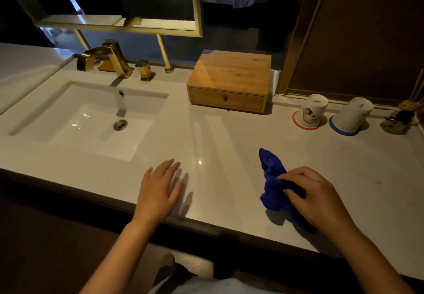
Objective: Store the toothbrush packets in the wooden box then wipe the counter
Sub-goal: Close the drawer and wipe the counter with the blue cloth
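1. Cloth, blue, bunched: gripped in right hand, fingers and thumb curled round the near part, one loose tail pointing away toward the back of the table. Bunched rather than spread, so probably only just taken up for wiping.

2. Left hand: fingers straight and slightly splayed, palm down over the near edge of table, holding nothing. Contact with the surface not certain; likely placed there as a brace while the other arm works.

3. Wooden box: at the back of the table, right of the sink, drawer pushed flush, small knob facing forward. Closed front suggests storage step finished.

4. Toothbrush packets: none visible anywhere on the table; presumably inside the closed drawer, though contents hidden.

5. Faucet, gold-coloured: behind the sink, spout over the basin, not running.

6. Cups, two, inverted: one on red coaster, one on blue coaster, set far right, well apart from the cloth. Upside down presumably to keep the insides clean.

7. Stage, as judged: wiping phase at its start; broad bare stretch between sink and cups awaiting the cloth.
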`<state>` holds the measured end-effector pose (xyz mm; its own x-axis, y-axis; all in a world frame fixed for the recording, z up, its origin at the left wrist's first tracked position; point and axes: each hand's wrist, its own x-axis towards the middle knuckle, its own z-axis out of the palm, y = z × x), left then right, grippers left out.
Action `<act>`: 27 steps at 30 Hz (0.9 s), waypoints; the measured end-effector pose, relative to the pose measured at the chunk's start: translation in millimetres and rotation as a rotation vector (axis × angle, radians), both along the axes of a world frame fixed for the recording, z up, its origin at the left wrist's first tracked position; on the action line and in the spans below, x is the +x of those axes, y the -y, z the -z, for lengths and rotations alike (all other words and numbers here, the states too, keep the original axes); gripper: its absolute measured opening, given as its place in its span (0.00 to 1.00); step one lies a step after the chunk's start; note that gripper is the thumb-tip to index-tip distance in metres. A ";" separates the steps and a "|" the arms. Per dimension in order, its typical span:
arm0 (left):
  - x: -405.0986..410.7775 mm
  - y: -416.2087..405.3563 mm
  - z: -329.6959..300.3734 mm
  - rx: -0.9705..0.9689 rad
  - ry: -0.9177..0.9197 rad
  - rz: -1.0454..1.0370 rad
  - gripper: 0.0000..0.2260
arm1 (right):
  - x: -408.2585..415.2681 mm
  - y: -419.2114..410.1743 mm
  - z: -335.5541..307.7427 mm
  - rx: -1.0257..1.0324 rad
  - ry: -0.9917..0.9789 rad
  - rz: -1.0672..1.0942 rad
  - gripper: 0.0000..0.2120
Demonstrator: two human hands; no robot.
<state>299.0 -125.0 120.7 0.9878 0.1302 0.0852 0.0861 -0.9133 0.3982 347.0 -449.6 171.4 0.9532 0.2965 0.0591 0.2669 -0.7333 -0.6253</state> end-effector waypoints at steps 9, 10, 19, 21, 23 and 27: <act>23.1 -207.6 20.8 0.110 -0.030 -0.108 0.21 | 6.6 -109.9 -10.1 -0.104 0.032 0.101 0.14; 24.4 -224.9 24.6 0.121 -0.050 -0.107 0.21 | 6.2 -124.3 -9.9 -0.119 0.025 0.124 0.14; 39.0 -293.8 45.8 0.150 -0.182 0.044 0.23 | -3.2 -213.8 -23.5 -0.285 0.068 0.227 0.15; 39.7 -295.6 48.0 0.151 -0.160 0.051 0.24 | -6.2 -225.0 -19.3 -0.343 0.026 0.218 0.15; 42.3 -294.8 48.1 0.135 -0.145 0.055 0.26 | -7.4 -233.7 -6.1 -0.385 -0.084 0.205 0.16; 45.0 -292.2 47.1 0.143 -0.135 0.069 0.26 | -5.0 -247.3 34.6 -0.480 -0.371 0.224 0.27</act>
<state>344.0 167.2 73.6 0.9976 0.0584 -0.0360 0.0656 -0.9652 0.2531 342.0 -202.3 136.8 0.9266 -0.0002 -0.3760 -0.0957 -0.9672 -0.2353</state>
